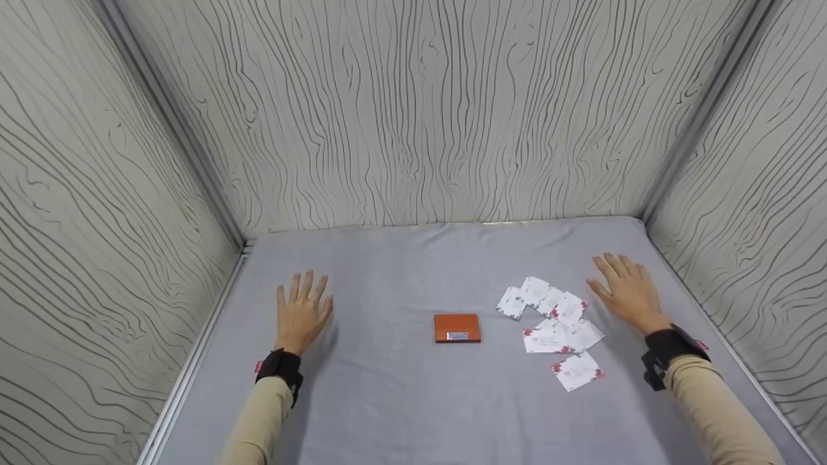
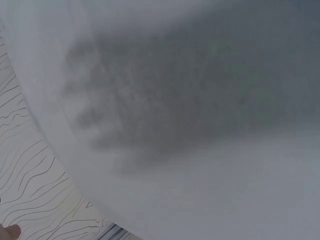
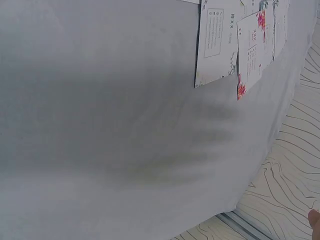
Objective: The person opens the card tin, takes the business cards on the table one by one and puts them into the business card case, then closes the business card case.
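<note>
In the head view my left hand (image 1: 301, 318) is held above the left side of the grey cloth, palm down, fingers straight and spread. My right hand (image 1: 628, 292) hovers over the right side in the same way. Both hold nothing. Between them lies an orange card case (image 1: 456, 326) with a silvery plate near its front edge. Several white business cards (image 1: 568, 308) with red or dark floral corners are scattered and overlapping, nearest to the right hand. The right wrist view shows some of these cards (image 3: 216, 42) at its top; only a fingertip (image 3: 315, 218) shows there.
A grey cloth (image 1: 400, 400) with slight wrinkles covers the table. Pale panels with a wood-grain line pattern (image 1: 420, 116) stand at the back and on both sides. Metal rails (image 1: 194, 355) run along the edges. Hand shadows fall on the cloth in both wrist views.
</note>
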The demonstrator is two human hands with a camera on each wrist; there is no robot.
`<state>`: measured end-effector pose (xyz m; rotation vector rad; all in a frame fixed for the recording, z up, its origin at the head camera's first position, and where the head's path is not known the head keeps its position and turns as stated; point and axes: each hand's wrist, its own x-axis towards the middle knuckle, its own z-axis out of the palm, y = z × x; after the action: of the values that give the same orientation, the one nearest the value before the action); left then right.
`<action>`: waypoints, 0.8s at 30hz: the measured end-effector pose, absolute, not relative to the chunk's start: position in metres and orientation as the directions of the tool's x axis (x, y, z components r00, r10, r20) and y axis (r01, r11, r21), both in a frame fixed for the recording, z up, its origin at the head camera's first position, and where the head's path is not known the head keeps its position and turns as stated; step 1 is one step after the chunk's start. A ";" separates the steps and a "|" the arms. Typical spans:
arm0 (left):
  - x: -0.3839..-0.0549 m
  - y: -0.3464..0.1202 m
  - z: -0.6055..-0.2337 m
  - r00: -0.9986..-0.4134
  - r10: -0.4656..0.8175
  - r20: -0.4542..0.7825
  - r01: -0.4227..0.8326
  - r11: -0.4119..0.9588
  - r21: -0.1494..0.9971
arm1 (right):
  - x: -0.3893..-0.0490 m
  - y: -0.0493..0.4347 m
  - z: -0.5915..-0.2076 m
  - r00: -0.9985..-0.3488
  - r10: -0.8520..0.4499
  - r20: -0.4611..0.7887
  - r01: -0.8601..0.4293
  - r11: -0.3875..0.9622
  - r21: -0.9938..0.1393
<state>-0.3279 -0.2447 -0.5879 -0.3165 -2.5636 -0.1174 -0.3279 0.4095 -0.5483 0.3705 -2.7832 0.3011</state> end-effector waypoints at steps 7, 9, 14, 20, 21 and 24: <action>-0.326 -0.236 -0.589 -0.819 0.214 0.531 0.255 0.967 0.003 | -0.330 0.401 -0.550 -0.902 -0.240 0.357 -0.311 0.938 -0.154; -0.325 -0.234 -0.589 -0.821 0.219 0.527 0.255 0.967 -0.005 | -0.330 0.399 -0.550 -0.897 -0.245 0.368 -0.318 0.936 -0.153; -0.326 -0.226 -0.592 -0.824 0.233 0.517 0.259 0.966 -0.023 | -0.328 0.392 -0.553 -0.872 -0.276 0.405 -0.352 0.927 -0.127; -0.326 -0.217 -0.595 -0.832 0.240 0.500 0.265 0.964 -0.022 | -0.325 0.381 -0.559 -0.841 -0.316 0.439 -0.401 0.909 -0.113; -0.326 -0.215 -0.596 -0.833 0.241 0.498 0.268 0.963 -0.019 | -0.325 0.380 -0.560 -0.836 -0.319 0.446 -0.406 0.907 -0.113; -0.327 -0.208 -0.597 -0.830 0.248 0.500 0.281 0.960 -0.010 | -0.323 0.378 -0.565 -0.820 -0.322 0.473 -0.418 0.902 -0.112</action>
<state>-0.3268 -0.2081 -0.5973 -0.3759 -2.5933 -0.0871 -0.3235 0.3782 -0.5650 0.5371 -2.6118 0.2917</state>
